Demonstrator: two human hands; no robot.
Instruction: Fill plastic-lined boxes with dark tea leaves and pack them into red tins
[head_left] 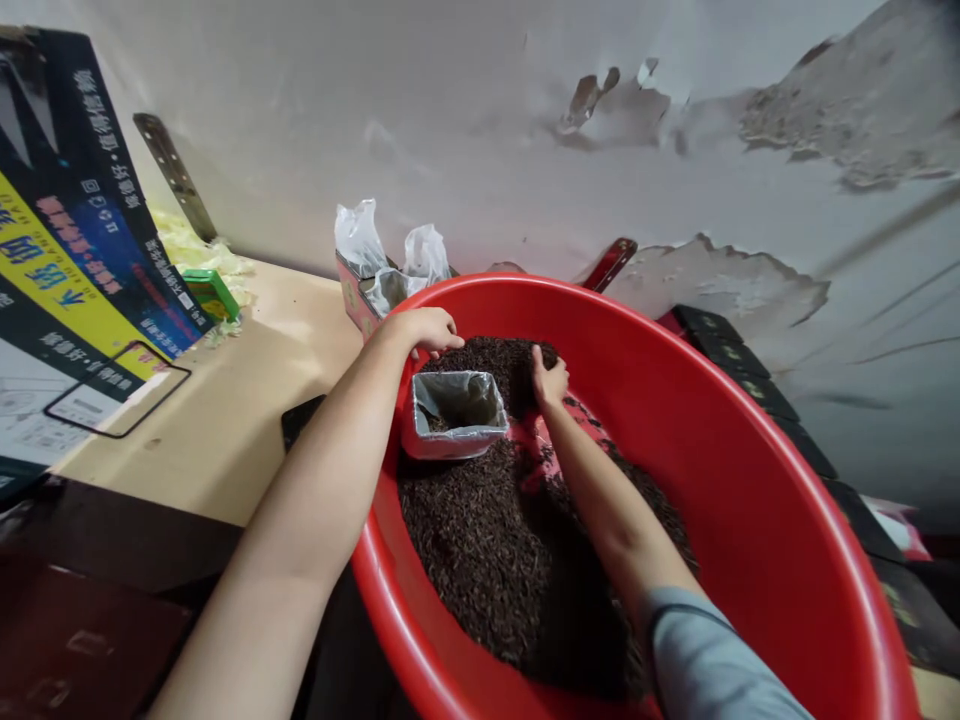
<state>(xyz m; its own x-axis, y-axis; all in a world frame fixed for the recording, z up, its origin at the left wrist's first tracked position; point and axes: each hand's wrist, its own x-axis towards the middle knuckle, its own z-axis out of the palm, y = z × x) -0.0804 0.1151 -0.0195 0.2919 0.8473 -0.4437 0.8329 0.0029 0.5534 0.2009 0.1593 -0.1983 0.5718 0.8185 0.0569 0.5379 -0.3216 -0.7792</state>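
You are reaching your left hand (426,330) over the near-left rim of the red basin (750,440), fingers curled down onto the dark loose tea (487,540) just behind the foil-lined box (452,412); whether it is gripping any leaves I cannot tell. The box is sitting open-mouthed in the pile, between your two hands, with a little tea already showing inside it. You are cupping your right hand (549,378) against the heap just to the box's right, loosely curved and grasping nothing firm. To do this well, I judge you should be drawing the leaves in gently with both palms toward the opening, keeping the box upright and its liner spread so nothing is spilling down the sides. Farther back, another lined carton (375,285) is standing on the wooden table (247,400) against the basin's rim.
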